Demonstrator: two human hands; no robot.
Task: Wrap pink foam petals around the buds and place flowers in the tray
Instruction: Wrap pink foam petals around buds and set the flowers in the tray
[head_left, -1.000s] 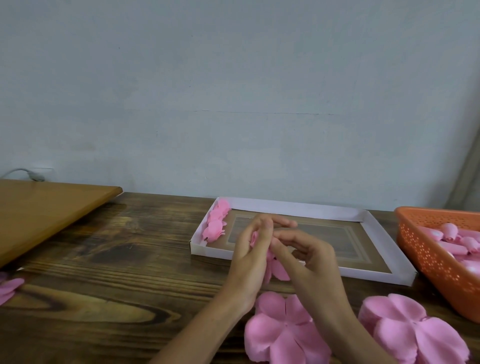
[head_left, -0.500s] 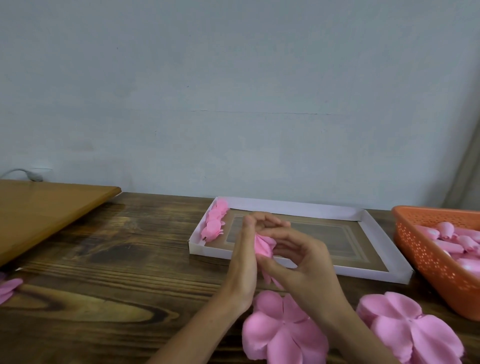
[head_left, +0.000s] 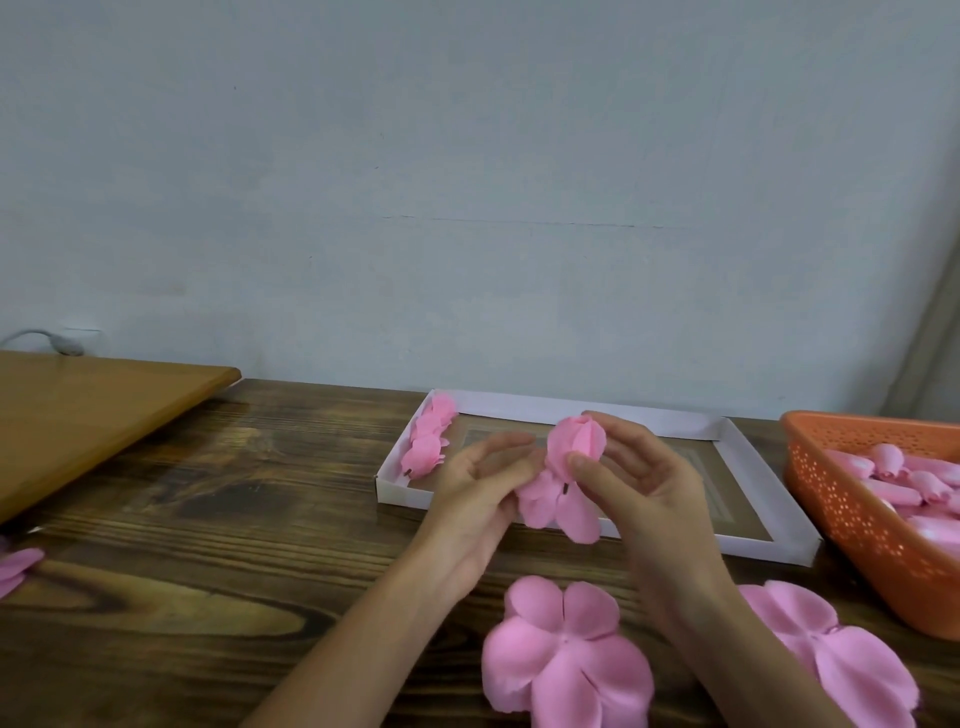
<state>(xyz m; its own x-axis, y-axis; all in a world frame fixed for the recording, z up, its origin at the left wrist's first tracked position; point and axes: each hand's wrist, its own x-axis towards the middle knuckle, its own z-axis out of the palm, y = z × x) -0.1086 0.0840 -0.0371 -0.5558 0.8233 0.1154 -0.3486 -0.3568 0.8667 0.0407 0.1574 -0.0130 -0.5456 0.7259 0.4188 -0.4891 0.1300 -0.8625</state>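
Above the near edge of the tray (head_left: 675, 418), the right hand (head_left: 649, 483) pinches the half-wrapped flower (head_left: 574, 439) while the left hand (head_left: 478, 499) props its loose petals (head_left: 563, 512) with straight fingers, which may spring open if that thumb slips.

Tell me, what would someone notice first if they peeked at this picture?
The half-wrapped pink flower in the middle, over the white tray: the right hand pinches it and the left hand touches its loose petals. Next, two big flat petal pieces lie at the front of the wooden table, and an orange basket of pink buds sits at the right.
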